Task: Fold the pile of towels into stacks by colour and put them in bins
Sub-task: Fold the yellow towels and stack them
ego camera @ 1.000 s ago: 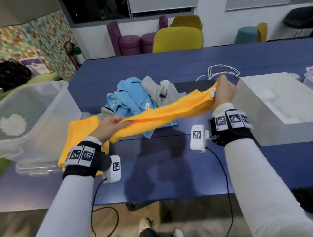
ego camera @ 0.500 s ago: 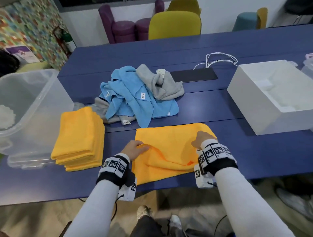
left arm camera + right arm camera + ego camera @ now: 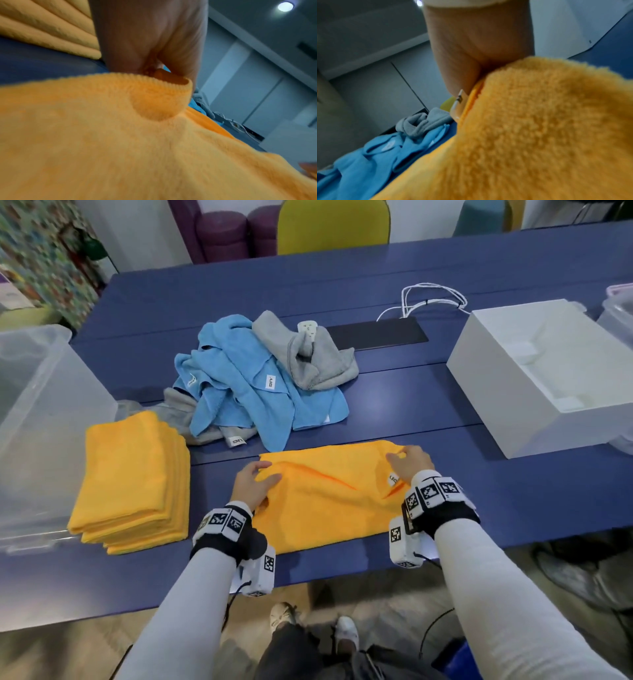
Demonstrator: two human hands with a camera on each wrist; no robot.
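Across the room runs a long dark blue table [image 3: 394, 278], with purple and yellow chairs [image 3: 332, 224] behind its far edge. On the near part of the table lies an orange towel [image 3: 329, 501], folded once and still a little wrinkled. The left hand [image 3: 251, 482] pinches the left far corner of this towel; in the left wrist view the corner is rolled over between the thumb and the fingers [image 3: 130, 40]. The right hand [image 3: 409, 462] holds the right far corner, close to the small white label [image 3: 394, 479] of the towel, with its fingers curled on the cloth.

To the left of this towel stands a neat stack of folded orange towels [image 3: 132, 481], just beside a clear plastic bin [image 3: 37, 419] at the left edge. Behind the orange towel is a loose pile of blue towels [image 3: 239, 385] and grey towels [image 3: 308, 354], not folded. A white box [image 3: 548, 378] stands open on the right side of the table, well apart from the pile. Near it lie a black flat pad [image 3: 376, 335] and a white cable [image 3: 431, 299].
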